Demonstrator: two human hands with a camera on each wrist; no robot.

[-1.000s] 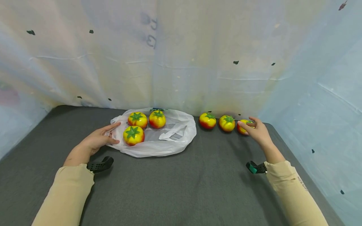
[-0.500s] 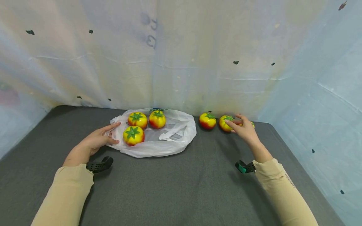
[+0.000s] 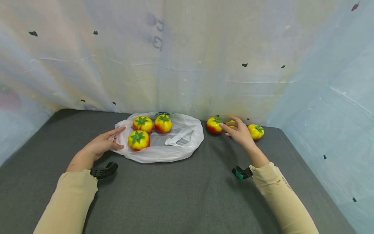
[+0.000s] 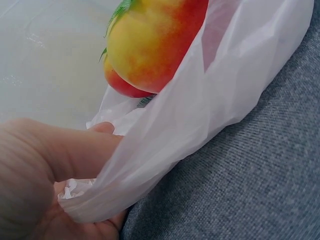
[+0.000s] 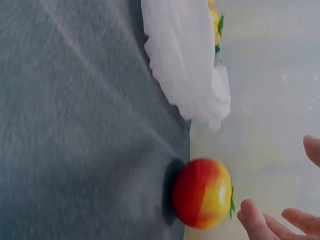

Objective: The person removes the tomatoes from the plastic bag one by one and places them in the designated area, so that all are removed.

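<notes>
My left hand (image 3: 99, 145) grips the left rim of a white plastic bag (image 3: 159, 158), which lies spread open. In the left wrist view the thumb is inside the rim and the fingers are outside it. Inside the bag sit three yellow-and-red tomatoes (image 3: 138, 140) with green star-shaped tops. Right of the bag, my right hand (image 3: 241, 134) has its fingers extended, the tips close to the left tomato (image 3: 214, 125) of a row of three. It mostly covers the middle tomato (image 3: 232, 123). The right tomato (image 3: 255, 132) lies beyond the hand.
A dark grey cloth-covered table (image 3: 181, 195) bears everything. Pale plastic sheeting (image 3: 187, 81) hangs right behind the bag and the row, and more sheeting (image 3: 336, 136) closes off the right side.
My right hand has moved left from the right tomato, across the middle one, towards the left one. The right tomato is now uncovered. My left hand and the bag stay put.
</notes>
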